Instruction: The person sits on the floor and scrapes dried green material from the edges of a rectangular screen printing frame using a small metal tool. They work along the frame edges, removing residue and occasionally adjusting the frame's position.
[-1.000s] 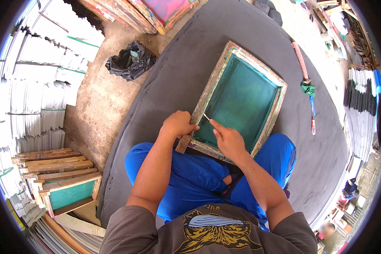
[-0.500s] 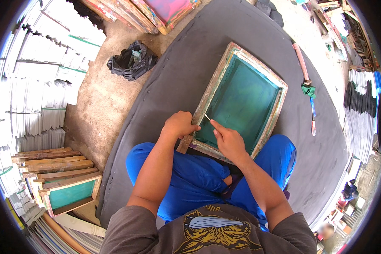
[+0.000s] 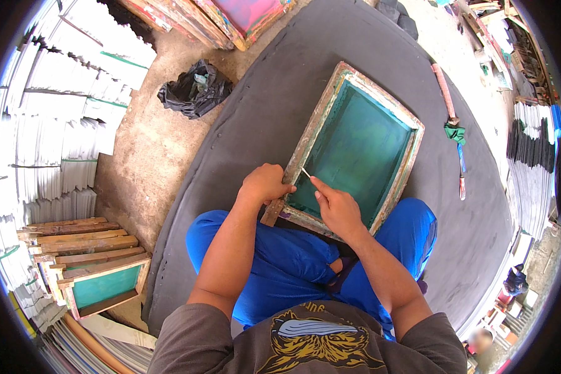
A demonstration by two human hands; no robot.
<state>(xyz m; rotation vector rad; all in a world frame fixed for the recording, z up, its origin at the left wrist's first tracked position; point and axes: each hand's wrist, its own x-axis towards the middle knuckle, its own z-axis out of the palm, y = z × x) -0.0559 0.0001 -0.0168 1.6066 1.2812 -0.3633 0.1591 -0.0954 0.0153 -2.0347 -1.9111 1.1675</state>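
Head view, query: where is the framed screen (image 3: 358, 149), and how are your hands set?

Reply: It lies on the dark mat (image 3: 243, 131), just beyond my blue-clad legs (image 3: 268, 255), its far end angled right. My left hand (image 3: 265, 184) is curled closed over the left rim (image 3: 318, 118), toward the near corner. My right hand (image 3: 338, 206) is closed in a pinch on a thin white tool (image 3: 306, 172), tip at that rim's inner side.

Query: Handling notes?

Reply: I judge the rim stiff and fairly light, the green panel (image 3: 368, 159) thin and easily damaged. Grip the rim; avoid pressing the panel. Slipperiness: cannot tell.
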